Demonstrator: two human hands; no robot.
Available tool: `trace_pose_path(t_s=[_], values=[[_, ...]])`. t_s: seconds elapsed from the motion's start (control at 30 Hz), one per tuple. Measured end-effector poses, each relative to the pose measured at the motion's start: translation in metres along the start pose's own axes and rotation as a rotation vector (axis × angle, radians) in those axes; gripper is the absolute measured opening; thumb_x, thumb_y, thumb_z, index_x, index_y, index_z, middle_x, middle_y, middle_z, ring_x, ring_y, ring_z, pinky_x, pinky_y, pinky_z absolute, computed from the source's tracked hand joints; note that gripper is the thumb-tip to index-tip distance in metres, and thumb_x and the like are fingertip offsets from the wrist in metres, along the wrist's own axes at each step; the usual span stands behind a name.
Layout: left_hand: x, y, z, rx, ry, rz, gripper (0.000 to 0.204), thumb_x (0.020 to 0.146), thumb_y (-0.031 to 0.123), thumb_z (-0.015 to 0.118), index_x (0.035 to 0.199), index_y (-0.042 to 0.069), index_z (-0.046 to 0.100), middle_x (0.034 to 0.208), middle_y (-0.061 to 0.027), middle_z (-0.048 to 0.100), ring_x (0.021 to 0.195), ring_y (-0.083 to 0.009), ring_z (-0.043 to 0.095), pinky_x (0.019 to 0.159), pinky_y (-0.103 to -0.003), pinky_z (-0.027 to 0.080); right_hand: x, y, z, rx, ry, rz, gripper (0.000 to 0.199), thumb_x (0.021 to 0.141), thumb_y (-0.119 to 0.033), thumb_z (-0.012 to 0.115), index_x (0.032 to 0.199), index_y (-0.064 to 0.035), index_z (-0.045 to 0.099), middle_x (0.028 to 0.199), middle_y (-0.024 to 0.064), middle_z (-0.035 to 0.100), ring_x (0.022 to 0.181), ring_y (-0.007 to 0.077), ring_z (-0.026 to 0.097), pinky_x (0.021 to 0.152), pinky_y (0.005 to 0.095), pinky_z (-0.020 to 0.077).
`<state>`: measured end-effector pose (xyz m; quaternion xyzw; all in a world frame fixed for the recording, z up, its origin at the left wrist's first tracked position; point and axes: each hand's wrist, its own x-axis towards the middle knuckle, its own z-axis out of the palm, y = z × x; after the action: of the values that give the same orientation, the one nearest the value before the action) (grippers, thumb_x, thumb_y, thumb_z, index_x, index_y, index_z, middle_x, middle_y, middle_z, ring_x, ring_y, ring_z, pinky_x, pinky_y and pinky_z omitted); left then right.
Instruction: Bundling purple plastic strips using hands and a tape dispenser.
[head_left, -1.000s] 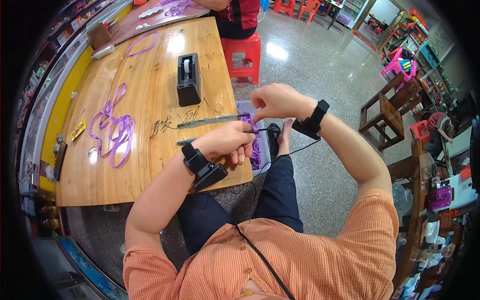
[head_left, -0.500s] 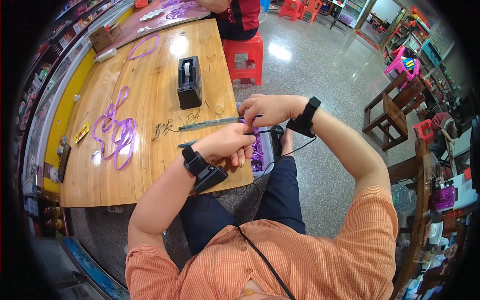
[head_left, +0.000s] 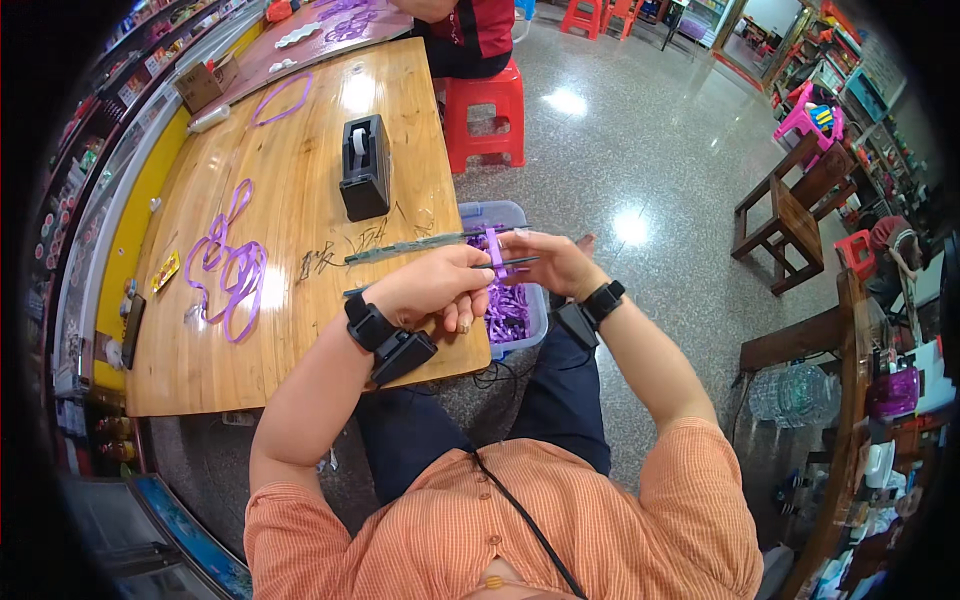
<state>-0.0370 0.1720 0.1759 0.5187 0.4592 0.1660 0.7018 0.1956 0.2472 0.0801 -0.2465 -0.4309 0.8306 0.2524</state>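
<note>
My left hand [head_left: 435,290] and my right hand [head_left: 552,262] meet just past the near right corner of the wooden table [head_left: 300,200]. Both pinch a short purple strip [head_left: 495,250] that stands upright between the fingertips. A thin dark stick [head_left: 520,262] runs across at my right fingers. Each wrist wears a black band. Right under my hands sits a pale bin [head_left: 500,215] with several purple strips [head_left: 510,310] inside. A long thin greenish rod [head_left: 400,248] lies on the table in front of my left hand.
A black tape dispenser [head_left: 365,165] stands mid-table. Purple loops [head_left: 235,265] lie at the table's left and another purple loop [head_left: 280,98] lies farther back. A red stool [head_left: 485,110] and a person in red [head_left: 470,25] are beyond. Wooden chairs [head_left: 790,215] stand at the right.
My right hand has come down and left from its raised position and now meets my left hand at the purple strip. The left hand has stayed near the table's edge.
</note>
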Motion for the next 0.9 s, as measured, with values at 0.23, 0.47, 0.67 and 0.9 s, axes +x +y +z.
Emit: trace_pose_path(t_s=[0.23, 0.47, 0.67, 0.9], values=[[0.002, 0.001, 0.002, -0.009, -0.007, 0.016, 0.029, 0.102, 0.016, 0.047, 0.124, -0.003, 0.048, 0.070, -0.0051, 0.062, 0.047, -0.0097, 0.059, 0.038, -0.019, 0.045, 0.012, 0.023, -0.012, 0.214, -0.097, -0.042, 0.017, 0.095, -0.026, 0.060, 0.103, -0.0107, 0.063, 0.104, 0.0033, 0.064, 0.095, 0.0167, 0.060, 0.088, 0.0396, 0.0501], [0.002, -0.002, 0.000, -0.028, -0.025, 0.043, 0.020, 0.102, 0.017, 0.047, 0.112, 0.000, 0.052, 0.071, -0.0047, 0.063, 0.048, -0.0083, 0.059, 0.039, -0.019, 0.046, 0.029, 0.033, -0.001, 0.267, -0.065, 0.057, 0.017, 0.094, -0.023, 0.061, 0.105, -0.0102, 0.065, 0.098, 0.0031, 0.067, 0.090, 0.0162, 0.064, 0.084, 0.0397, 0.0539], [0.002, -0.003, 0.000, -0.014, -0.011, 0.032, 0.018, 0.102, 0.017, 0.047, 0.108, 0.001, 0.053, 0.071, -0.0042, 0.063, 0.048, -0.0080, 0.059, 0.039, -0.019, 0.046, 0.024, 0.020, 0.021, 0.251, -0.014, 0.065, 0.024, 0.094, -0.021, 0.061, 0.116, -0.0104, 0.063, 0.101, 0.0022, 0.067, 0.090, 0.0155, 0.065, 0.081, 0.0391, 0.0551], [0.000, 0.004, 0.003, 0.007, -0.011, 0.023, 0.016, 0.101, 0.017, 0.044, 0.102, 0.003, 0.053, 0.069, -0.0021, 0.061, 0.047, -0.0070, 0.058, 0.038, -0.020, 0.045, 0.008, 0.016, 0.023, 0.320, 0.056, 0.027, 0.026, 0.093, -0.024, 0.061, 0.113, -0.0088, 0.064, 0.097, 0.0011, 0.065, 0.080, 0.0152, 0.061, 0.072, 0.0369, 0.0541]])
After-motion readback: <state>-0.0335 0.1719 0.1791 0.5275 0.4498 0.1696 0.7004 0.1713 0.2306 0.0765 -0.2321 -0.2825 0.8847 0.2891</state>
